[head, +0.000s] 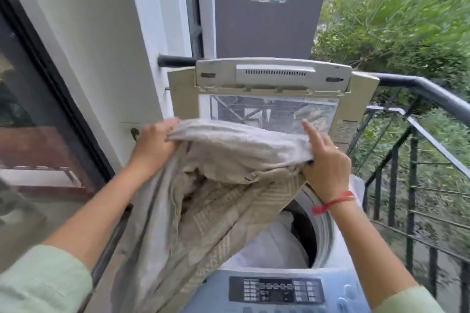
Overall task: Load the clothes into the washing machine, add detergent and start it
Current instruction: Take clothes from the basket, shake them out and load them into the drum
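— What takes up the most room?

— A big beige woven sheet with a pale geometric pattern (216, 185), held up over the open tub of a grey-blue top-loading washing machine (325, 231). Its lower folds trail down past the machine's near left corner.

— And the machine itself?

— Its cream plastic lid with a clear window (274, 76) stands upright behind the sheet. A white cloth (274, 244) lies inside the drum, and the dark control panel (277, 290) sits at the near edge.

— The hands?

— The left hand (155, 142) grips the sheet's bunched left end, fingers curled round it. The right hand (328, 165) clasps the right end, forefinger sticking out straight. A red thread (335, 202) circles the right wrist.
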Motion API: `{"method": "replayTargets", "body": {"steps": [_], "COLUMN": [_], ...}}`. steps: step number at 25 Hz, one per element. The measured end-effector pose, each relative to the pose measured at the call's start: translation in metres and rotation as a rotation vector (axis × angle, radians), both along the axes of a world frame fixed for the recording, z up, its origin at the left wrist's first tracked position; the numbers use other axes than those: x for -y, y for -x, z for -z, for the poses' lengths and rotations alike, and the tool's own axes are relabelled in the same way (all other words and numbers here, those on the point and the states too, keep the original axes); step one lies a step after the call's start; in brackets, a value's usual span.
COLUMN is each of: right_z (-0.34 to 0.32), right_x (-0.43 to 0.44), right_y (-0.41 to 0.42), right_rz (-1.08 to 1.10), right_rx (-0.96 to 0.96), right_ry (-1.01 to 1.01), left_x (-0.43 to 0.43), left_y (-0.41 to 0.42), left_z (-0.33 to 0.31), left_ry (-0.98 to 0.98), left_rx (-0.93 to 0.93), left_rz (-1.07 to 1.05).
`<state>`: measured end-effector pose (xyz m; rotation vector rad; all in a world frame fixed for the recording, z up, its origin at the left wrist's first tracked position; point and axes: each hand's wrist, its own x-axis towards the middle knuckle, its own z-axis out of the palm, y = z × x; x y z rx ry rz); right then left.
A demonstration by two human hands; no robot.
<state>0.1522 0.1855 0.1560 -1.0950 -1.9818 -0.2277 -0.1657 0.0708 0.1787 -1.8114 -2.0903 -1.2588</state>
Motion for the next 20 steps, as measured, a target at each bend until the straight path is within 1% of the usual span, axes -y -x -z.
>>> {"method": "replayTargets", "body": {"steps": [1,2,3,4,6,7,8,9,10,11,12,13,14,15,16,17,19,20], "right_z": [0.018,0.030,0.040,0.048,0.061,0.068,0.075,0.082,0.088,0.094,0.099,0.104,0.110,0.113,0.115,0.115,0.112,0.110], "right_x": [-0.007,-0.010,-0.011,-0.015,-0.027,-0.032,-0.036,-0.038,-0.039,-0.040,-0.041,-0.040,-0.039,-0.037,-0.033,-0.028,-0.011,-0.002], "right_y": [-0.005,-0.004,0.000,0.004,0.005,0.001,-0.005,-0.012,-0.018,-0.022,-0.027,-0.032,-0.035,-0.034,-0.030,-0.021,0.022,0.053], "right_rz": [0.015,-0.044,-0.150,-0.268,-0.443,-0.484,-0.496,-0.459,-0.377,-0.267,-0.146,-0.056,-0.079,-0.131,-0.204,-0.301,-0.425,-0.488], "right_rx": [0.141,0.214,0.236,0.260,0.416,0.503,0.568,0.584,0.584,0.638,0.764,0.956,1.143,1.274,1.287,1.155,0.685,0.508], "right_ry": [-0.171,-0.298,-0.383,-0.414,-0.395,-0.369,-0.323,-0.266,-0.163,0.007,0.264,0.541,0.800,1.021,1.097,1.043,0.805,0.740], "left_x": [-0.011,-0.021,-0.031,-0.040,-0.047,-0.049,-0.052,-0.058,-0.066,-0.072,-0.075,-0.075,-0.071,-0.061,-0.044,-0.023,0.024,0.044], "left_y": [-0.014,-0.033,-0.052,-0.066,-0.088,-0.096,-0.103,-0.110,-0.117,-0.125,-0.132,-0.132,-0.126,-0.114,-0.099,-0.083,-0.052,-0.039], "left_z": [-0.019,-0.037,-0.046,-0.047,-0.025,-0.008,0.008,0.022,0.035,0.045,0.054,0.062,0.071,0.081,0.091,0.100,0.118,0.126], "left_ry": [-0.076,-0.128,-0.149,-0.137,-0.079,-0.038,0.007,0.049,0.116,0.250,0.447,0.665,0.815,0.867,0.848,0.795,0.725,0.709], "left_rx": [-0.089,-0.169,-0.222,-0.257,-0.332,-0.373,-0.413,-0.466,-0.533,-0.593,-0.617,-0.630,-0.631,-0.623,-0.601,-0.562,-0.399,-0.290], "left_rz": [-0.050,-0.107,-0.157,-0.161,-0.043,0.041,0.117,0.179,0.221,0.247,0.252,0.237,0.213,0.181,0.136,0.078,-0.102,-0.200]}}
